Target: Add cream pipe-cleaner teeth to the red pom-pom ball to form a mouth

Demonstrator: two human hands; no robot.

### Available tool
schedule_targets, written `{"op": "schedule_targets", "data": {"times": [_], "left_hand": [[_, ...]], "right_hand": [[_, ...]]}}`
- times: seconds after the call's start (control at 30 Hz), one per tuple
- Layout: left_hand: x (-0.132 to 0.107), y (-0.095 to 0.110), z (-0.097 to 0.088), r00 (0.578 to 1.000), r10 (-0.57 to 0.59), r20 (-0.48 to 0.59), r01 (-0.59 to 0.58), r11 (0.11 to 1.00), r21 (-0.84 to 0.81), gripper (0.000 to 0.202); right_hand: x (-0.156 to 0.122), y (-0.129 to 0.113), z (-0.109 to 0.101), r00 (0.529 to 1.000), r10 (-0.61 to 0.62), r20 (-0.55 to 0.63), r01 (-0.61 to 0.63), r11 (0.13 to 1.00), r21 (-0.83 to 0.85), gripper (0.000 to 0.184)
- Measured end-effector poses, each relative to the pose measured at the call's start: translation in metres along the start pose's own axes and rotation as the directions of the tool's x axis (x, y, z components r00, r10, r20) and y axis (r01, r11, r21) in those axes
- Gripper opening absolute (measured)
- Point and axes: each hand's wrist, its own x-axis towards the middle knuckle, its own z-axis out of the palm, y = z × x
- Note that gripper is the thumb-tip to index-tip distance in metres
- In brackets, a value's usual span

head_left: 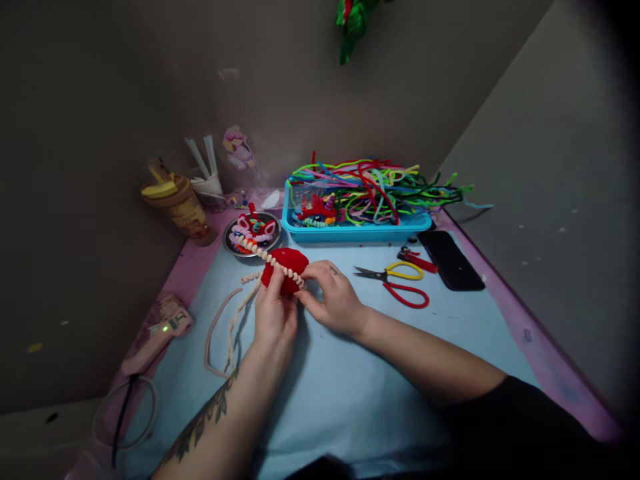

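My left hand (277,320) is closed round the lower left of a red fuzzy rounded piece (295,259), its thumb on top. Across the front of this piece runs a cream coiled pipe cleaner (260,251), slanting up to the left over a metal bowl. My right hand (336,297) pinches the lower right end of the coil, fingertips against the red piece's edge. Beside my left hand, loose cream pipe cleaners (234,323) trail down on the blue table cover. What lies behind the red piece is hidden.
A blue tray (350,235) of colourful pipe cleaners stands at the back. The metal bowl (231,248) holds small fuzzy pieces. Scissors (393,275), red-handled cutters (421,261) and a black phone (453,261) lie right. A pink glue gun (157,340) and a lidded cup (183,210) are left.
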Motion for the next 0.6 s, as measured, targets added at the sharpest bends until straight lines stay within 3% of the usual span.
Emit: {"op": "schedule_targets", "data": {"times": [0.13, 0.3, 0.6], "left_hand": [[-0.005, -0.008, -0.003, 0.996, 0.029, 0.085, -0.031, 0.999, 0.022, 0.015], [-0.007, -0.010, -0.004, 0.996, 0.016, 0.082, -0.021, 0.998, 0.066, 0.020], [0.004, -0.007, -0.009, 0.989, 0.065, 0.130, -0.073, 0.996, 0.058, 0.027]], "right_hand": [[0.003, -0.001, 0.001, 0.998, 0.062, 0.024, -0.062, 0.998, 0.005, 0.026], [0.004, 0.001, 0.000, 0.993, 0.113, -0.017, -0.113, 0.994, 0.006, 0.027], [0.004, 0.007, -0.007, 0.981, 0.194, -0.017, -0.193, 0.981, 0.029, 0.013]]}}
